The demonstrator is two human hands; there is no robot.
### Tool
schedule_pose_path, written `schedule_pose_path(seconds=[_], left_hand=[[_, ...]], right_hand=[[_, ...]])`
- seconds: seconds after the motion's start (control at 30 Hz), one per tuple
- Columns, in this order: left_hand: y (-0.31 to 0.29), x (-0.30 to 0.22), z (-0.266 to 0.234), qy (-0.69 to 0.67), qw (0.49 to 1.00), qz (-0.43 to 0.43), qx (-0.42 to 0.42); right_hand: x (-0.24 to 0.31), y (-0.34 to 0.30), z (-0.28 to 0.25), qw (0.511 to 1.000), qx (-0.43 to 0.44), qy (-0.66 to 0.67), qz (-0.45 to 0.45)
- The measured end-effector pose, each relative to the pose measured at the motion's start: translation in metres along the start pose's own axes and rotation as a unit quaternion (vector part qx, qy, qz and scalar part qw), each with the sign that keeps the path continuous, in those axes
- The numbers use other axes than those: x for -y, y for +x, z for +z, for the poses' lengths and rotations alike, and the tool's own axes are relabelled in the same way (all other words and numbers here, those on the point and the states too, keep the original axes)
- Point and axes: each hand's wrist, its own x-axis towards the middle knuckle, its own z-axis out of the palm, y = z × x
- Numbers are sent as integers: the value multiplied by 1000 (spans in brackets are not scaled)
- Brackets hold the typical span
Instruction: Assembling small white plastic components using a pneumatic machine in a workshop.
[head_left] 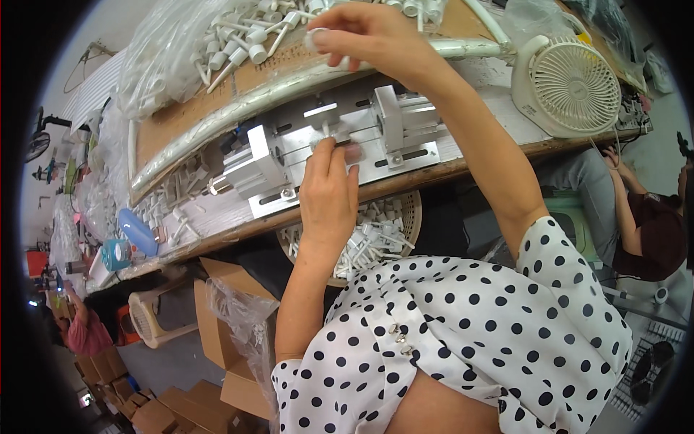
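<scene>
My left hand (329, 192) reaches into the middle of a metal clamping fixture (307, 155) on the bench. Its fingers are bent together at the small centre post, and what lies under the fingertips is hidden. My right hand (369, 36) is raised beyond the fixture, over the near edge of a tray. Between its thumb and fingers is a small round white plastic part (312, 40), partly covered by them. Behind and left of that hand lies a pile of white plastic parts (246, 36) with round heads and thin stems.
A white fan (571, 87) stands at the bench's right. Below the bench edge sits a basket (413, 217) of similar parts, beside an open cardboard box (210, 318). More loose parts and a blue object (137, 231) lie left. Another person (643, 224) sits at far right.
</scene>
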Motion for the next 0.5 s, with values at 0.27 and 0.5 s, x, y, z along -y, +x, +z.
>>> schedule_pose_path(seconds=[0.27, 0.5], left_hand=[[84, 25, -35, -112, 991, -30, -66], [154, 109, -18, 151, 983, -85, -62]], right_hand=[[-1, -89, -8, 996, 62, 24, -57], [-14, -88, 37, 919, 81, -228, -310]])
